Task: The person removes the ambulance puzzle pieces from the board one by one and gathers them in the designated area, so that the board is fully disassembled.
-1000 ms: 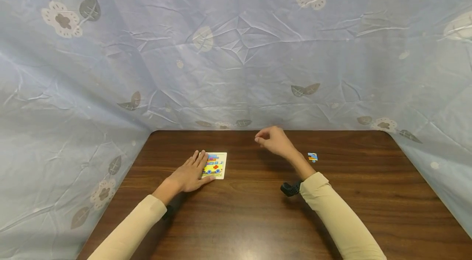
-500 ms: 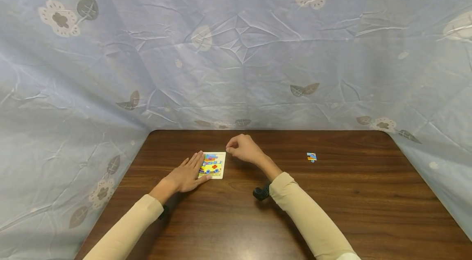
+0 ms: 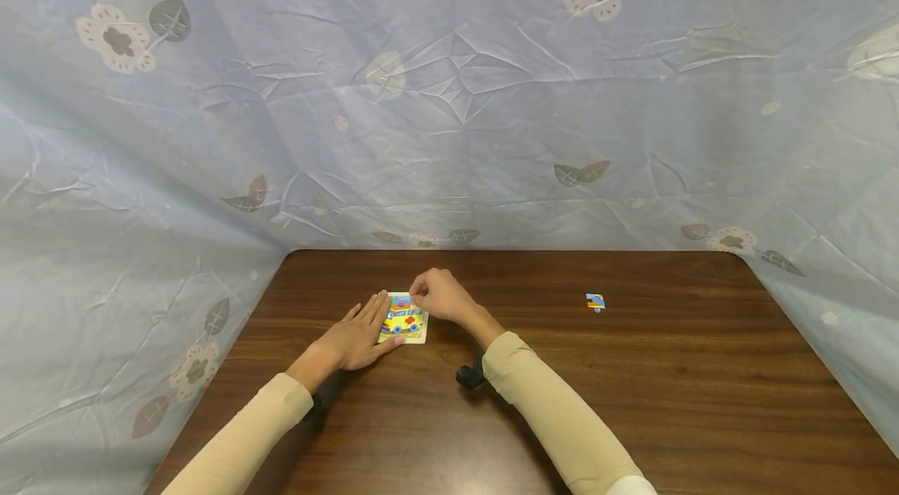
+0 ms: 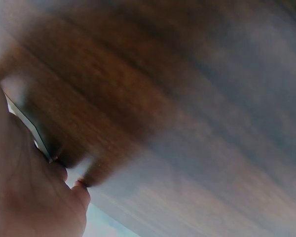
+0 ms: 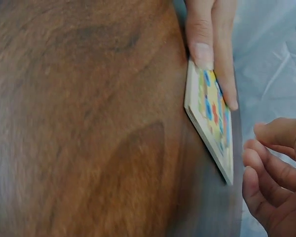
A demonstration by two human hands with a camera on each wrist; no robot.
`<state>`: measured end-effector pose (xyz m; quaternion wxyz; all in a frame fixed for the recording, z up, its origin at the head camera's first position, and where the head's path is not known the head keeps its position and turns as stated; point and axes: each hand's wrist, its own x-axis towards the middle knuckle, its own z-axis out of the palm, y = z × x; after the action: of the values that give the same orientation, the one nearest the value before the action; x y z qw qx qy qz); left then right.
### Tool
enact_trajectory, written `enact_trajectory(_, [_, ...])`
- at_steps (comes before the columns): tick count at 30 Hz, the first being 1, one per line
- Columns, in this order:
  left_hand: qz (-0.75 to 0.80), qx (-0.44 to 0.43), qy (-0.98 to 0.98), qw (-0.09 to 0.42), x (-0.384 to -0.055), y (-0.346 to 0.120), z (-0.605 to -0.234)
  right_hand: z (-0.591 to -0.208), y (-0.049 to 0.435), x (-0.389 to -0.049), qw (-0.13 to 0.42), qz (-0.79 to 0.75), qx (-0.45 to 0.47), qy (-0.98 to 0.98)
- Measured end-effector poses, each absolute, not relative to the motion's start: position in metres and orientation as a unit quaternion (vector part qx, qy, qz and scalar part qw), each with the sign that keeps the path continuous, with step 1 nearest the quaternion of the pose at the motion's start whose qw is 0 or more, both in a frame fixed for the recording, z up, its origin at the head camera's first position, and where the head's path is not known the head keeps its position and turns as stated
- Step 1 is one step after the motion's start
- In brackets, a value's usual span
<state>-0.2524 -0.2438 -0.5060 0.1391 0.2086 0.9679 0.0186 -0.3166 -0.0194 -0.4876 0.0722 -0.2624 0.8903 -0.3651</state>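
Note:
A small puzzle board (image 3: 412,340) with a yellow ambulance picture and a pale rim lies on the table at left of centre. My left hand (image 3: 353,337) rests flat over its left side, fingers straight and thumb along the near edge. My right hand (image 3: 444,297) is at the board's upper right corner, thumb and fingertips drawn together. In the right wrist view the curled fingers (image 5: 269,168) are close beside the board (image 5: 209,131); I cannot tell whether they hold a piece. A loose puzzle piece (image 3: 595,301), blue and orange, lies farther right.
The brown wooden table (image 3: 674,401) ends at a rounded far edge. A pale blue floral cloth (image 3: 449,128) hangs behind it and at both sides. A black wrist device (image 3: 469,376) hangs under my right sleeve.
My right hand has moved left across the table to the board's upper right corner, fingertips still together. The left hand stays on the board, and the loose piece has not moved.

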Motion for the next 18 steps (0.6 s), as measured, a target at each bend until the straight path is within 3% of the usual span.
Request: enact_trajectory(18, [0.019, 0.208, 0.968, 0.137, -0.253, -0.245, -0.511, -0.502, -0.037, -0.311, 0.08, -0.351, -0.236, 0.903])
